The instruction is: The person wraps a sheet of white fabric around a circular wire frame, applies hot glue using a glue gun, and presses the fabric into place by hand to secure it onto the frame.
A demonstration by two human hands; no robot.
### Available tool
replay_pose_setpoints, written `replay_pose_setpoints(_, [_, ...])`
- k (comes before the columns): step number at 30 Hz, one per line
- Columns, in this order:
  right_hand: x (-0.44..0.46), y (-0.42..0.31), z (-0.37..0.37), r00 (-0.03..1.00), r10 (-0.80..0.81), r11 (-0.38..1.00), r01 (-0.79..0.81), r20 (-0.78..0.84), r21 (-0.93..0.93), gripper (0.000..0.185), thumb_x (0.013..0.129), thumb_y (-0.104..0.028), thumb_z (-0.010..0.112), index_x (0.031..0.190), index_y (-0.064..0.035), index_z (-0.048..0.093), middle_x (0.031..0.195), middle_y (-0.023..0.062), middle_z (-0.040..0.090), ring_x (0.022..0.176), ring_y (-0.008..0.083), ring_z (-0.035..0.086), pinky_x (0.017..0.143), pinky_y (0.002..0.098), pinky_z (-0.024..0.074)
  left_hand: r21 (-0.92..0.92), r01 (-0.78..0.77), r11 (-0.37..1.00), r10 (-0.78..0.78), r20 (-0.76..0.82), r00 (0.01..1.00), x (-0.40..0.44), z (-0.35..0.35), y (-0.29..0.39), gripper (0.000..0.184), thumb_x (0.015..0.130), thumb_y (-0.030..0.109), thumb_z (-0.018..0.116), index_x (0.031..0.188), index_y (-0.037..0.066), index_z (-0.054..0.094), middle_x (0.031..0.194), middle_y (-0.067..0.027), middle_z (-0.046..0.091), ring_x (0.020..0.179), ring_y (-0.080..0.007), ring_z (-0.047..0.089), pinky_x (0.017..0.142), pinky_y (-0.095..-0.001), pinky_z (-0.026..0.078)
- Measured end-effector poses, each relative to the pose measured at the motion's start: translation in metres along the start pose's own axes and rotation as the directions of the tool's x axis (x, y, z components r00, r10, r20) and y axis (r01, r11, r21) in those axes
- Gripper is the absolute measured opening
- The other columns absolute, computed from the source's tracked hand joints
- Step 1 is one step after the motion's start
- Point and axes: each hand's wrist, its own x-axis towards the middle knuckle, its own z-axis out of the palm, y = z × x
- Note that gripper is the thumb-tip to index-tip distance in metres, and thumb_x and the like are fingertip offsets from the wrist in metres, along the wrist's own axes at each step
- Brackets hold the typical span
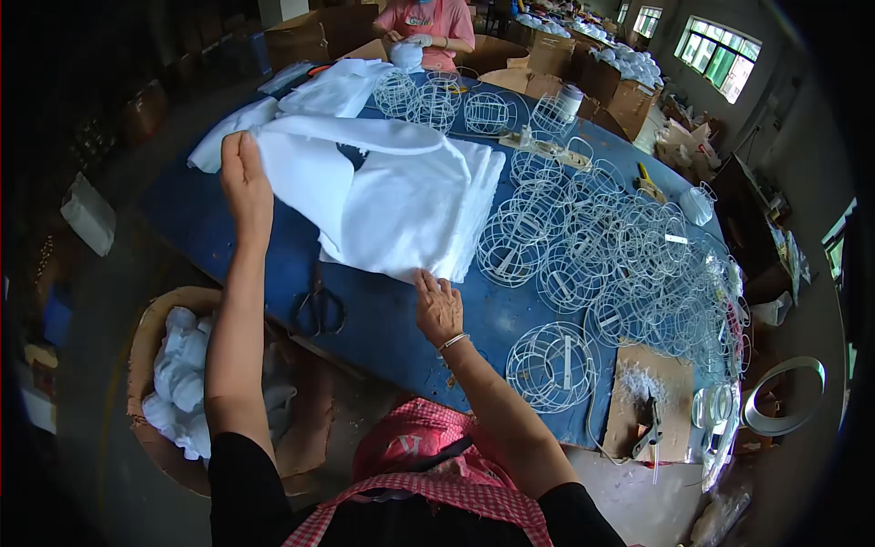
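Observation:
White cloth (401,205) lies in a layered stack on the blue table, its upper layer lifted and folded over at the left. My left hand (246,173) is closed on the raised left edge of this cloth. At the stack's near right corner, my right hand (438,305) rests with its fingertips on the cloth edge, the fingers close together. Black scissors (319,310) lie on the table below the stack, between my two forearms. Round white wire frames (515,246) stand just right of the cloth.
Many wire frames cover the right of the blue table (228,237). Pliers lie on cardboard (670,383) at the near right. A carton (150,337) of white pieces stands at the left. Across the table, a person (447,27) in pink handles a white piece.

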Motion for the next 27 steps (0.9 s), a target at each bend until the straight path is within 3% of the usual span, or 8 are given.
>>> replay_pose_setpoints(5, [0.003,-0.001,-0.004,0.999,0.037,0.999,-0.037,0.010,0.015,0.048,0.080,-0.012,0.048,0.127,-0.0096,0.044,0.124,0.0065,0.051,0.100,0.0296,0.052,0.080,0.0426,0.0417,0.051,-0.185,0.981,0.190,-0.115,0.975,-0.017,-0.048,0.049,0.023,0.096,0.021,0.041,0.093,0.000,0.051,0.078,-0.0046,0.049,0.071,-0.0111,0.044,0.068,-0.0234,0.038])
replay_pose_setpoints(10, [0.014,-0.008,-0.017,0.986,0.113,0.992,-0.119,0.120,0.040,0.048,0.080,-0.020,0.057,0.126,-0.0116,0.047,0.121,0.0081,0.053,0.101,0.0322,0.052,0.081,0.0432,0.0422,-0.235,0.099,0.967,-0.097,0.021,0.995,-0.030,-0.081,0.079,0.023,0.097,0.022,0.039,0.090,0.003,0.050,0.079,0.0032,0.046,0.074,-0.0047,0.040,0.068,-0.0190,0.034])
replay_pose_setpoints(14, [0.009,-0.041,-0.022,0.919,0.065,0.992,-0.016,-0.390,0.128,0.034,0.086,-0.035,0.053,0.103,-0.0061,0.058,0.089,0.0121,0.062,0.081,0.0293,0.060,0.070,0.0402,0.0456,-0.257,0.300,0.919,-0.179,0.407,0.896,-0.084,-0.120,0.093,0.020,0.096,0.018,0.037,0.091,0.002,0.049,0.080,0.0007,0.045,0.075,-0.0063,0.041,0.068,-0.0197,0.034])
replay_pose_setpoints(17, [-0.016,-0.054,-0.049,0.877,0.178,0.608,-0.455,0.447,0.650,0.048,0.089,-0.050,0.043,0.098,-0.0044,0.059,0.090,0.0160,0.065,0.085,0.0345,0.061,0.073,0.0420,0.0456,-0.238,0.272,0.933,-0.066,0.627,0.777,-0.148,-0.117,0.092,0.017,0.094,0.015,0.039,0.091,0.001,0.048,0.082,-0.0036,0.047,0.075,-0.0096,0.044,0.066,-0.0221,0.036])
replay_pose_setpoints(21, [-0.082,-0.054,-0.066,0.777,0.064,0.538,-0.555,0.626,0.634,0.060,0.089,-0.059,0.034,0.107,-0.0045,0.053,0.077,0.0214,0.063,0.064,0.0259,0.064,0.058,0.0367,0.0506,-0.242,0.446,0.862,-0.128,0.747,0.652,-0.196,-0.115,0.119,0.016,0.094,0.016,0.043,0.090,0.001,0.048,0.079,-0.0050,0.048,0.071,-0.0114,0.046,0.065,-0.0242,0.038])
replay_pose_setpoints(22, [-0.094,-0.059,-0.075,0.722,-0.004,0.387,-0.637,0.692,0.667,0.062,0.088,-0.060,0.034,0.114,-0.0058,0.049,0.077,0.0199,0.064,0.061,0.0240,0.064,0.056,0.0350,0.0516,-0.196,0.421,0.886,-0.131,0.764,0.631,-0.201,-0.116,0.124,0.017,0.094,0.018,0.044,0.091,0.002,0.049,0.078,-0.0049,0.050,0.069,-0.0124,0.047,0.064,-0.0239,0.038])
replay_pose_setpoints(25, [-0.114,-0.076,-0.096,0.589,-0.120,-0.389,-0.768,0.799,0.508,0.062,0.092,-0.052,0.034,0.122,0.0012,0.047,0.118,0.0175,0.054,0.111,0.0250,0.051,0.097,0.0367,0.0399,-0.319,0.376,0.870,0.034,0.800,0.599,-0.223,-0.100,0.141,0.014,0.093,0.014,0.045,0.091,0.002,0.050,0.075,-0.0065,0.053,0.067,-0.0149,0.051,0.062,-0.0268,0.041])
replay_pose_setpoints(27, [-0.113,-0.065,-0.088,0.533,-0.180,-0.582,-0.736,0.827,0.347,0.042,0.093,-0.032,0.047,0.121,0.0000,0.048,0.116,0.0152,0.055,0.107,0.0225,0.054,0.093,0.0358,0.0435,-0.293,0.504,0.812,0.098,0.921,0.378,-0.242,-0.092,0.145,0.009,0.091,0.011,0.048,0.094,0.003,0.052,0.078,-0.0095,0.057,0.069,-0.0186,0.057,0.064,-0.0301,0.044])
